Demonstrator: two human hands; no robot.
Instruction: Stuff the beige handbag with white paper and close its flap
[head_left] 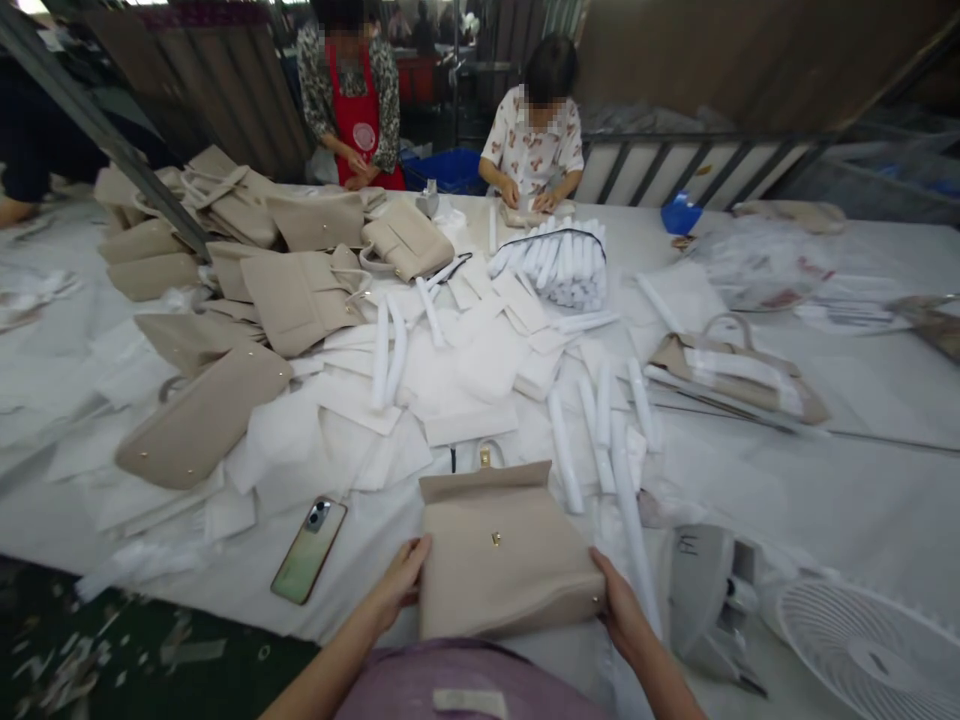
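Beige handbag (510, 580) squarely before us at the table's near edge, flap lifted away from us, a gold clasp (496, 539) on its front. Our left hand (405, 575) is clamped on the bag's left side; our right hand (621, 600) grips its lower right corner. A phone (309, 552) lies left of our left hand. Beyond the bag we note scattered white sheets (480, 355) and, to the right, loose white rolls (564, 450). More beige bags (300, 300) are heaped far left; a white fan (862, 640) sits near right.
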